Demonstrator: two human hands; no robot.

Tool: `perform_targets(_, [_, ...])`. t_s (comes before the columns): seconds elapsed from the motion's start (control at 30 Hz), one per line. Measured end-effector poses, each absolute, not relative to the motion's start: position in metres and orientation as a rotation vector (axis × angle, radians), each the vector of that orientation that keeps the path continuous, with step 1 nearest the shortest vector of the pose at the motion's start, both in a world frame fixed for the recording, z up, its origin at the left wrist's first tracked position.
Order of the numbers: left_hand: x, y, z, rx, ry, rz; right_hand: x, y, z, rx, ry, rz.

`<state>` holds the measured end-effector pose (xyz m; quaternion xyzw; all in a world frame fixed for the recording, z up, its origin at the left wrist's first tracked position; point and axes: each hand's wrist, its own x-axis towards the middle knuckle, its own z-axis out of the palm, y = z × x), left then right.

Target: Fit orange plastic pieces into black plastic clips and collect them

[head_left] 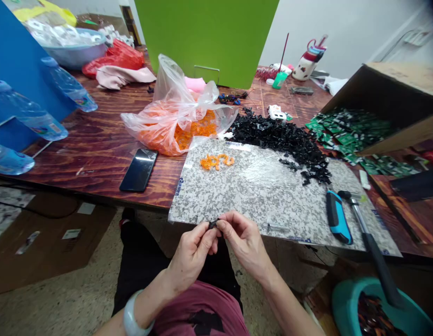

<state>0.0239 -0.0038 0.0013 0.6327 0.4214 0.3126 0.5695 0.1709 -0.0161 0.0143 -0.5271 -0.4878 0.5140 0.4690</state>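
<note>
Between my two hands, just off the front edge of the speckled stone slab, is a small black plastic part. My left hand pinches one side of it with thumb and forefinger. From the other side, my right hand grips it the same way; the fingers cover most of its shape. A short heap of orange plastic pieces lies on the slab ahead. Behind and to the right spreads a large pile of black plastic parts. A thin metal pin-like tool rests near the slab's front edge.
A hammer and a blue-black utility knife lie at right. A cardboard box spills green circuit boards. A clear bag holds orange pieces; a phone lies left. Below right stands a teal bucket.
</note>
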Motion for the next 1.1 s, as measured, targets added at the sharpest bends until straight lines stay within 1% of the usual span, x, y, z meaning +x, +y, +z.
perform_targets(0.17, [0.020, -0.006, -0.002, 1.520, 0.988, 0.709, 0.165, -0.020, 0.012, -1.387, -1.332, 1.080])
perform_targets(0.3, [0.015, -0.002, -0.005, 1.506, 1.025, 0.675, 0.164, -0.017, 0.009, -1.435, -1.354, 1.086])
perform_targets(0.43, [0.013, 0.004, -0.007, 1.297, 1.018, 0.661, 0.175, 0.001, 0.015, -1.404, -1.581, 1.075])
perform_targets(0.53, [0.011, 0.009, -0.005, 1.165, 1.041, 0.716, 0.191, 0.032, 0.023, -1.438, -1.737, 0.813])
perform_targets(0.63, [0.010, 0.010, -0.001, 1.063, 1.052, 0.764, 0.206, 0.076, 0.025, -1.657, -1.837, 0.462])
perform_targets(0.7, [0.009, 0.009, 0.000, 0.985, 1.039, 0.783, 0.211, 0.105, 0.022, -1.778, -1.864, 0.335])
perform_targets(0.87, [0.006, 0.007, 0.000, 0.789, 0.998, 0.835, 0.200, 0.149, 0.014, -1.997, -1.871, 0.240])
perform_targets(1.1, [-0.001, 0.009, -0.003, 0.711, 0.957, 0.913, 0.184, 0.161, 0.010, -2.187, -1.828, 0.219])
